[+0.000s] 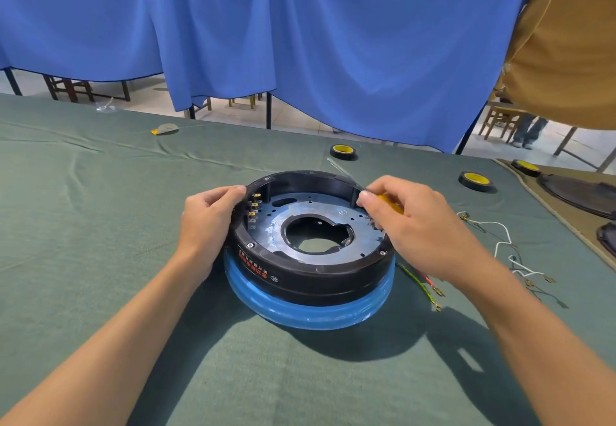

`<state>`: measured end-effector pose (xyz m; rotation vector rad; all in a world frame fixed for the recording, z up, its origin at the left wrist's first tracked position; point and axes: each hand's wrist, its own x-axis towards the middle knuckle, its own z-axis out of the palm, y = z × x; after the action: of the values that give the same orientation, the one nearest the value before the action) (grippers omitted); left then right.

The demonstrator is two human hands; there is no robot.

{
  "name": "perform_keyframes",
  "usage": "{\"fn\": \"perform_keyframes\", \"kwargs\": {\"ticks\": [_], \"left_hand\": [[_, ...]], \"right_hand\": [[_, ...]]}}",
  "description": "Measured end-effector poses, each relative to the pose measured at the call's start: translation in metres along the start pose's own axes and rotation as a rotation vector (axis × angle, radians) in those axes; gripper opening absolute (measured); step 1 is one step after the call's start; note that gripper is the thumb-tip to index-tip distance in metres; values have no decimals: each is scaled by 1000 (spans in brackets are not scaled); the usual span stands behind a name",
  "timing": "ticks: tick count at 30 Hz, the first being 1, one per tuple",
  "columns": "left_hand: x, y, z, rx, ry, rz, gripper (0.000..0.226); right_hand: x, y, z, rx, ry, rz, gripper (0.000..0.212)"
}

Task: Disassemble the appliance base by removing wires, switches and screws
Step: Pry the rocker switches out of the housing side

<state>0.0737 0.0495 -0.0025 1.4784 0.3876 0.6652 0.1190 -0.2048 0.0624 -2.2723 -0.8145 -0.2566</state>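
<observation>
- The base (310, 279) sits flat on the counter (100, 225), directly in front of the person, open side up. A metal plate (283, 225) with a central hole is exposed inside the black ring.
- The left hand (206, 215) grips the ring's left rim. Its fingers (233, 190) curl over the top edge, just beside the brass terminals (253, 208) on the inner wall.
- The right hand (410, 222) is at the right rim, its fingers (366, 197) closed round the yellow handle of a screwdriver (388, 201). The shaft points up and away from the person, so the tip is not on any fastener.
- Loose wires (503, 242) lie on the counter to the right, apart from the base. The wiring appears to be largely out.
- Two screws show in the near rim, one left (250, 245) and one right (382, 253). These, with the terminals, look like the remaining work.
- Recommended: turn the screwdriver tip-down before approaching a screw, and seat it square in the head.
- Press down on the rim with the left hand while turning. The base rests on cloth and may rotate under torque.
- Keep the left fingers off the terminals, since the blades look sharp-edged.
- Set each freed screw beside the wires so that it does not roll under the base.
</observation>
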Motion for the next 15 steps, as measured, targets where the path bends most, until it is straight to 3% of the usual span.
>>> {"fn": "perform_keyframes", "kwargs": {"ticks": [5,10,15], "left_hand": [[1,-3,4,-25,-25,8,17],[-1,-4,4,-51,-46,10,18],[1,-5,3,-59,-51,10,20]], "right_hand": [[14,-9,21,-66,-70,-82,16],[24,-20,41,-237,-110,-178,21],[27,-25,51,-280,-46,-232,24]]}}
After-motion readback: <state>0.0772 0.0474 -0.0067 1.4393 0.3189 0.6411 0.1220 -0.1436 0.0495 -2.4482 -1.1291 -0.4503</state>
